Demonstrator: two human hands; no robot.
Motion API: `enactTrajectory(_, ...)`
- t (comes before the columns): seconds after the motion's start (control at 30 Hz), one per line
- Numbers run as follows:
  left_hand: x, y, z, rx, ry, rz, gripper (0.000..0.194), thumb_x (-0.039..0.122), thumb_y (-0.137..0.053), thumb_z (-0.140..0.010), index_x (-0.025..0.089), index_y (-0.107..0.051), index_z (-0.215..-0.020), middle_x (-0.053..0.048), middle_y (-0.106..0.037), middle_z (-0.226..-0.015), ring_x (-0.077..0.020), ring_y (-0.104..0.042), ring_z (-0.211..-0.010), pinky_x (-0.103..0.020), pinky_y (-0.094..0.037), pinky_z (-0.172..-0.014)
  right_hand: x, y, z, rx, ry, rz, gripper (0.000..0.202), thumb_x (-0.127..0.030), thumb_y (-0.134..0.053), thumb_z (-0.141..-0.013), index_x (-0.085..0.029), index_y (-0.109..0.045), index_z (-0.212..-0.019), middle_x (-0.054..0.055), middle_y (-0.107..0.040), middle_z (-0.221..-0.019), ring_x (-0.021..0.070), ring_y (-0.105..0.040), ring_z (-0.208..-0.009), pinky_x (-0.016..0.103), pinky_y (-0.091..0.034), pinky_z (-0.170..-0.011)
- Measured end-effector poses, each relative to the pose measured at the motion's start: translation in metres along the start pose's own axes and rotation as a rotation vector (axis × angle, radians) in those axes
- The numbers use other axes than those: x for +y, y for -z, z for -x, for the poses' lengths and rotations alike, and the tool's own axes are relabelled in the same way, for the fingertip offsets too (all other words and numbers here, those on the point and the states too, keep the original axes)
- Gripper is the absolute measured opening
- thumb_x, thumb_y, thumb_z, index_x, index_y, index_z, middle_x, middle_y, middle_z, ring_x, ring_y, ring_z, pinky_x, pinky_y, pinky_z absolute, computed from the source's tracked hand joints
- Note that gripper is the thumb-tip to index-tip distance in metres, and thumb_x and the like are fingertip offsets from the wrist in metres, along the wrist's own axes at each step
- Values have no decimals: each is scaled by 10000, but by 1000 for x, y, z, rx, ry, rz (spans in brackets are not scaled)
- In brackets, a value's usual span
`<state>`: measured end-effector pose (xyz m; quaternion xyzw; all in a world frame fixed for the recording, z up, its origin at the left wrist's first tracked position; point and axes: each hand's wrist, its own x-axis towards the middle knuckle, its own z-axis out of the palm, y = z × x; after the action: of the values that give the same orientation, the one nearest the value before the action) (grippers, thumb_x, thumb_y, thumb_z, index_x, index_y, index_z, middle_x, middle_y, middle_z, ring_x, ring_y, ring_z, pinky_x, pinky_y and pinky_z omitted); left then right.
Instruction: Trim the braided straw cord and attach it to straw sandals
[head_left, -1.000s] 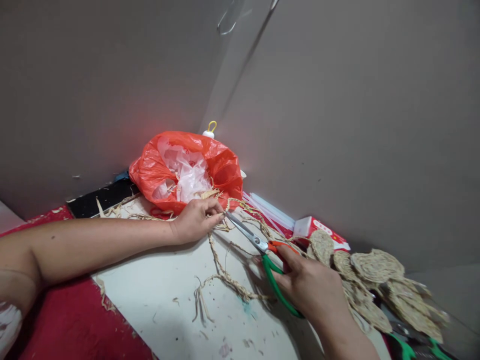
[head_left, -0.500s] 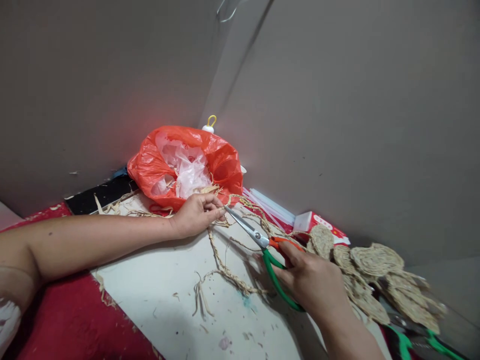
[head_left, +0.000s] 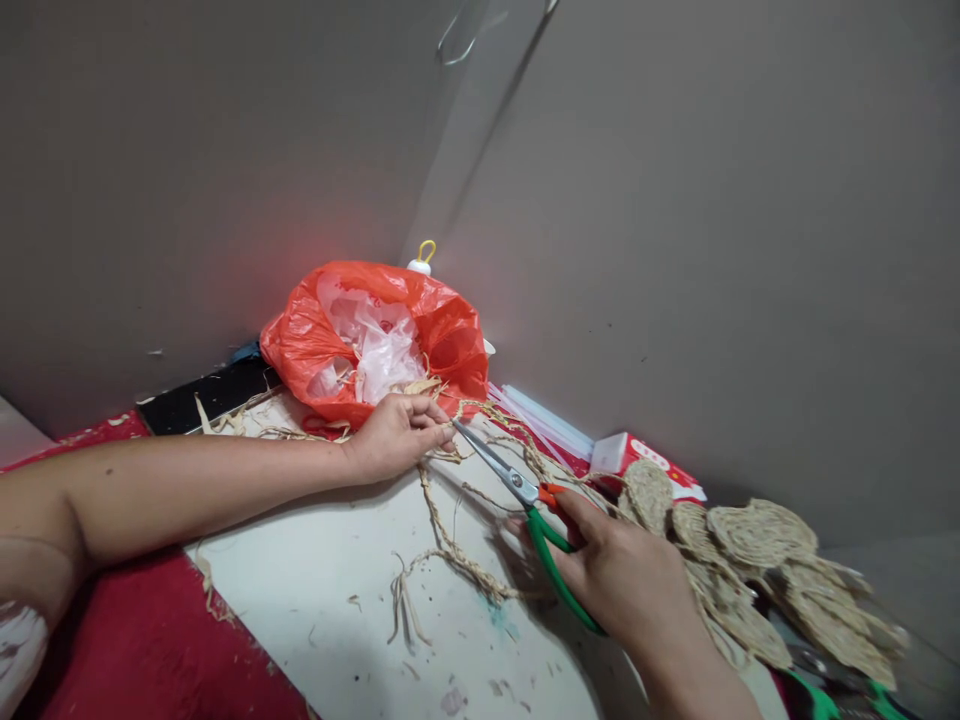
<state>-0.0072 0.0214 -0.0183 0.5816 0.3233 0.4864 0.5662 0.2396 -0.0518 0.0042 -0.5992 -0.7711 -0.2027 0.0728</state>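
Near the middle of the view, my left hand (head_left: 401, 435) pinches a braided straw cord (head_left: 442, 530), close to the front of a red plastic bag. From that hand the cord trails down over the white board and ends in a frayed tuft (head_left: 405, 600). My right hand (head_left: 626, 575) grips scissors (head_left: 517, 485) with green and orange handles. Their blades look nearly closed, and the tips meet my left fingertips at the cord. Whether the blades lie around the strand I cannot tell.
Behind my left hand sits the red plastic bag (head_left: 300, 340) with white plastic inside. Coiled straw pieces (head_left: 761, 535) lie at the right beside a red and white box (head_left: 667, 470). Pale straws (head_left: 551, 425) rest along the wall. Scraps dot the white board (head_left: 285, 590).
The scissors look slightly more closed, their tips still at my left fingertips. The whole view has shifted a little; my left hand keeps its pinch.
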Motion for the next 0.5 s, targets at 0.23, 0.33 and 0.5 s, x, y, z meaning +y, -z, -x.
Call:
enactTrajectory(0.23,-1,-2,0,17,31,91,146,238,-679,-718,117,-603,-750,-48,-701,-686,-136,-661,-661,-243,-475,-639,-3,4,-1,-71,-20,-28,293,-503,-492,-763,-260,-624,-859,-30,-583,-474,181,-571,-419,231,-259,-426)
enactTrajectory(0.33,1,-2,1,21,43,94,128,219,-678,-713,120,-604,-749,-39,-698,-675,-135,-663,-663,-247,-483,-651,-5,4,-1,-63,-23,-40,320,-523,-482,-766,-261,-627,-877,-30,-571,-465,183,-564,-415,235,-260,-429)
enactTrajectory(0.5,4,-3,1,28,69,86,96,182,-671,-706,127,-592,-711,-35,-695,-667,-129,-659,-654,-241,-479,-632,-9,-5,0,-37,-36,-75,360,-567,-483,-768,-262,-648,-864,-22,-567,-463,180,-554,-413,244,-274,-433)
